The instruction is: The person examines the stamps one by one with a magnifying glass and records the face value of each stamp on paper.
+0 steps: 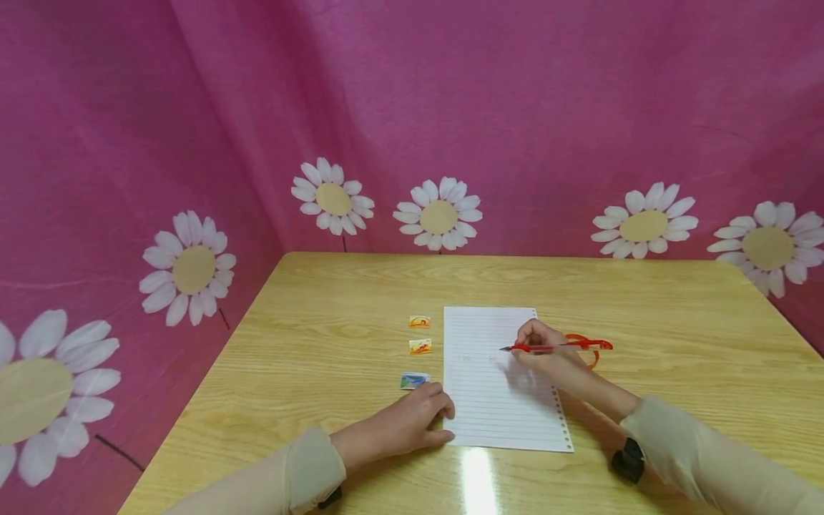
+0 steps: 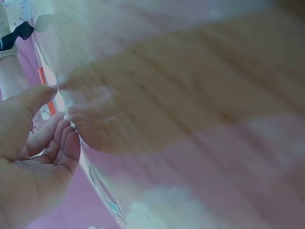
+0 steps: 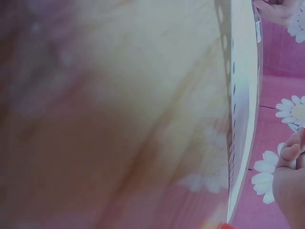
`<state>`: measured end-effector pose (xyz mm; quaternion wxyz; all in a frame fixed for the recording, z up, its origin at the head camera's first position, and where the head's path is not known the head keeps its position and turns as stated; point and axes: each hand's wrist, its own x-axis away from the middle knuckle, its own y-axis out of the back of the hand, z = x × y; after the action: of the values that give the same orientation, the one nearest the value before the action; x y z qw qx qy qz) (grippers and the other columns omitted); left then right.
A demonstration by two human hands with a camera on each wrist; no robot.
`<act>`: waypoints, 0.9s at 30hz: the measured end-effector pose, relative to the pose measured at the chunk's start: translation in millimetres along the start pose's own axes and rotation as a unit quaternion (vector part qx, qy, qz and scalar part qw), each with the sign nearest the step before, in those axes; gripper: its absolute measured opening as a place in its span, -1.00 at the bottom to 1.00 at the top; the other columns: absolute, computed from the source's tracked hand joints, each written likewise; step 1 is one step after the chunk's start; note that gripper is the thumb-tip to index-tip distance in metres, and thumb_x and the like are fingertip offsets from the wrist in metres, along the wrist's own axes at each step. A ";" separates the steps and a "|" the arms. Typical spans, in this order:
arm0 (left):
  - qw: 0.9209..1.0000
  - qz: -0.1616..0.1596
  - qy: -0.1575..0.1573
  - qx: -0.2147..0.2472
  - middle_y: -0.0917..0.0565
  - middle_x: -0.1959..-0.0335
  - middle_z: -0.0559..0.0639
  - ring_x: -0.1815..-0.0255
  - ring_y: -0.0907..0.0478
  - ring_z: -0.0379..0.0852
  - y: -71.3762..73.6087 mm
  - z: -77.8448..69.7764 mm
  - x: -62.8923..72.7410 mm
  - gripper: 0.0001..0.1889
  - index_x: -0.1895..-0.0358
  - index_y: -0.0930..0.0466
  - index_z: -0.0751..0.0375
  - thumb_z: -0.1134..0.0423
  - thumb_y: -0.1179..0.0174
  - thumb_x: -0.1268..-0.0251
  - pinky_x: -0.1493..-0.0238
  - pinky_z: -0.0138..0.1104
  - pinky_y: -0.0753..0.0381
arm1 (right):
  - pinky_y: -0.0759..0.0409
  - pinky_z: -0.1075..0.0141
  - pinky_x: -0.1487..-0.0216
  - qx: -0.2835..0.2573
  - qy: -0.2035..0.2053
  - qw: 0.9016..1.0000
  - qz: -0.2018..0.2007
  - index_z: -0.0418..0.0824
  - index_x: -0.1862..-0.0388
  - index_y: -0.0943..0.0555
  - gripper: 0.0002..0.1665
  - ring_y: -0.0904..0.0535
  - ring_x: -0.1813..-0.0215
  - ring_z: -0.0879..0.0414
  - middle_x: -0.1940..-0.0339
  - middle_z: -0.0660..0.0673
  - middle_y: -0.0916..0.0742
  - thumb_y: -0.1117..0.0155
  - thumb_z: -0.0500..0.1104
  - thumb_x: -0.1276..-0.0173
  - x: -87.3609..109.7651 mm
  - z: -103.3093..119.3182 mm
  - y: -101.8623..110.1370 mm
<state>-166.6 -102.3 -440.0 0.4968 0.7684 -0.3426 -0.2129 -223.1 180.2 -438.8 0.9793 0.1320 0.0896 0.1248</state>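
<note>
Pointing leftward over a lined sheet (image 1: 496, 415), a red pen (image 1: 539, 348) is pinched by the fingers of the right hand (image 1: 556, 366); whether its tip touches the sheet is unclear. Faint marks (image 1: 465, 357) show left of the tip. The left hand (image 1: 415, 423) rests at the sheet's left edge, its fingers relaxed and loosely bent. Three small cards (image 1: 420, 347) line up further left on the wooden tabletop (image 1: 322, 322), before a flowered pink curtain (image 1: 515, 86).

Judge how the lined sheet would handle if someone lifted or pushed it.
The lined sheet looks like thin paper, so it would probably flop when lifted. Lying flat on the shiny table, it may slide if pushed. Its punched holes suggest that edge could tear.
</note>
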 end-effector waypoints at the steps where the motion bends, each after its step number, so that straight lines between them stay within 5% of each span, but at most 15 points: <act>1: 1.000 0.000 0.000 0.001 -0.52 0.19 -0.10 0.23 -0.29 -0.36 0.0 0.2 0.3 -0.78 0.13 -0.59 0.16 0.12 -0.29 -0.30 0.18 -0.60 -0.41 | -0.43 0.50 0.41 0.002 -0.001 1.000 0.000 -0.50 0.22 -0.38 -0.75 -0.45 0.40 0.33 0.46 0.15 -0.57 -0.25 -0.43 -0.22 1.0 0.1 1.9; 9: 1.000 -0.001 -0.003 0.000 -0.51 0.19 -0.10 0.23 -0.29 -0.37 0.8 0.8 1.3 -0.78 0.13 -0.59 0.17 0.13 -0.29 -0.30 0.17 -0.59 -0.42 | -0.41 0.49 0.43 -0.008 0.016 1.000 0.006 -0.42 0.16 -0.37 -0.78 -0.39 0.41 0.31 0.37 0.15 -0.55 -0.23 -0.38 -0.34 9.2 -3.3 17.6; 18: 1.000 -0.003 -0.002 -0.001 -0.52 0.19 -0.11 0.24 -0.28 -0.37 -0.9 0.8 1.8 -0.78 0.13 -0.60 0.17 0.12 -0.28 -0.30 0.18 -0.59 -0.41 | -0.43 0.50 0.44 0.032 0.014 0.998 -0.053 -0.45 0.23 -0.40 -0.78 -0.43 0.42 0.34 0.46 0.19 -0.56 -0.27 -0.41 -0.26 18.2 -5.4 29.0; 27: 1.000 0.002 0.014 0.000 -0.50 0.19 -0.14 0.22 -0.31 -0.38 0.0 -1.6 1.8 -0.78 0.12 -0.59 0.14 0.11 -0.29 -0.30 0.12 -0.57 -0.45 | -0.43 0.53 0.44 -0.013 0.047 0.997 -0.066 -0.32 0.31 -0.42 -0.83 -0.47 0.41 0.38 0.45 0.23 -0.61 -0.19 -0.50 -0.26 29.1 -13.0 50.8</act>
<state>-164.3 -102.6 -439.3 0.5022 0.7704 -0.3371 -0.2014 -209.3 238.5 -441.0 0.9817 0.1069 0.1423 0.0671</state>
